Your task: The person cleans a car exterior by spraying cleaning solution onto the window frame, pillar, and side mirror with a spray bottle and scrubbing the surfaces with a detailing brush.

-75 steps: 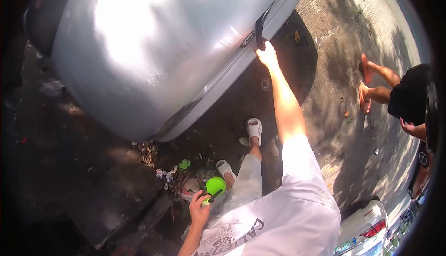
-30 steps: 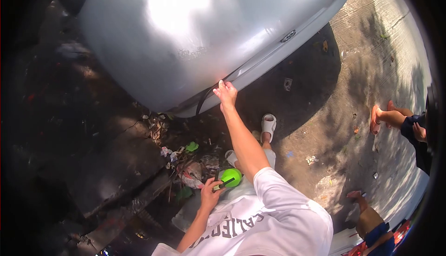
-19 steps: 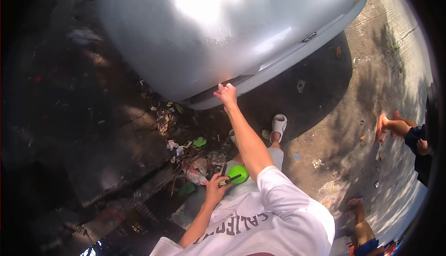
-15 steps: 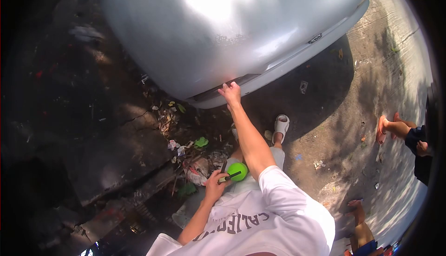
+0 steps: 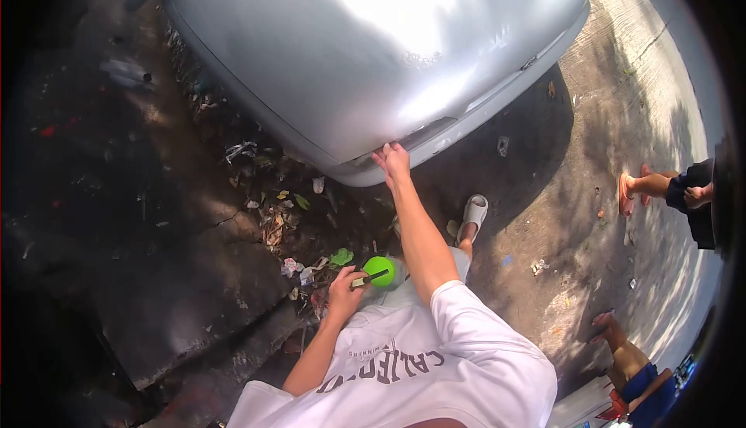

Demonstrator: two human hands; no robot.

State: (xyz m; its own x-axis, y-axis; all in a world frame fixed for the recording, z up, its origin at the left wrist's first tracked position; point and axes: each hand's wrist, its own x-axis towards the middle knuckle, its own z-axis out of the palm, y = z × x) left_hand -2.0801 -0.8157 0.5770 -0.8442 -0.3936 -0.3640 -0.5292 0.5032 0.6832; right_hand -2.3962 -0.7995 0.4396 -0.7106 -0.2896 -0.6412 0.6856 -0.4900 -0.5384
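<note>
My left hand (image 5: 343, 293) is closed around the dark handle-like part of a bright green round object (image 5: 379, 271), low in front of my white shirt. My right arm stretches forward to the silver car (image 5: 326, 78). At the near left edge of its body, my right hand (image 5: 395, 160) touches the rim beside a dark recess (image 5: 426, 130) above the bumper. Its thumb and fingers are bent and slightly apart, and I see nothing held between them. The fingertips are partly hidden against the car.
Leaves and litter (image 5: 273, 226) lie on the ground left of my legs. My white shoe (image 5: 475, 214) stands under the bumper's shadow. A person in orange slippers (image 5: 625, 195) is at the right. Another person's leg (image 5: 614, 336) and a white vehicle (image 5: 579, 408) show at lower right.
My right hand has moved from the middle of the car's edge to its near left part, and the black strip it held earlier is no longer visible. The left hand still holds the green object.
</note>
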